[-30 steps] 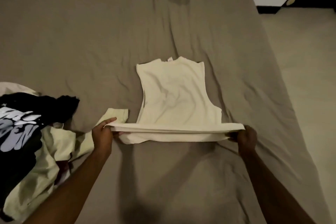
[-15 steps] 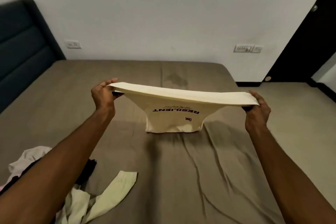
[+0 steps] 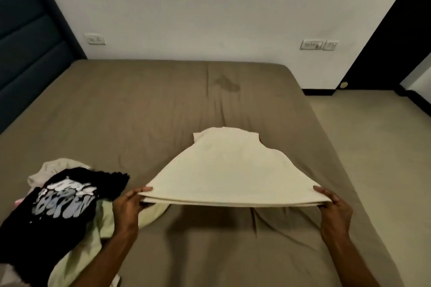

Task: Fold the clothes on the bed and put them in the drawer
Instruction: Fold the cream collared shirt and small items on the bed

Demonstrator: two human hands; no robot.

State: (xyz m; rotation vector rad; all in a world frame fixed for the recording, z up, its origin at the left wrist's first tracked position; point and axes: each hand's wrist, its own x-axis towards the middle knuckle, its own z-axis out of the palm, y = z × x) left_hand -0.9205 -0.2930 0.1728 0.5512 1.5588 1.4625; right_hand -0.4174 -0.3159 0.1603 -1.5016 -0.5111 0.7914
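A cream sleeveless top (image 3: 227,170) is stretched out over the brown bed (image 3: 140,109), its neck end resting on the sheet and its near hem lifted off it. My left hand (image 3: 127,205) pinches the hem's left corner and my right hand (image 3: 335,209) pinches the right corner, thumbs on top. At the left lies a pile of unfolded clothes: a black printed T-shirt (image 3: 53,207) over a pale green garment (image 3: 98,240) and a beige one (image 3: 56,168). No drawer is in view.
A dark padded headboard (image 3: 30,37) stands at the left. The white wall (image 3: 210,7) runs behind the bed. Beige floor (image 3: 377,147) lies to the right, with a dark door (image 3: 396,37) at the far right.
The top was lifted high with its printed side hanging down, then brought back down. It now lies stretched toward me, print hidden, hem still held in both hands.
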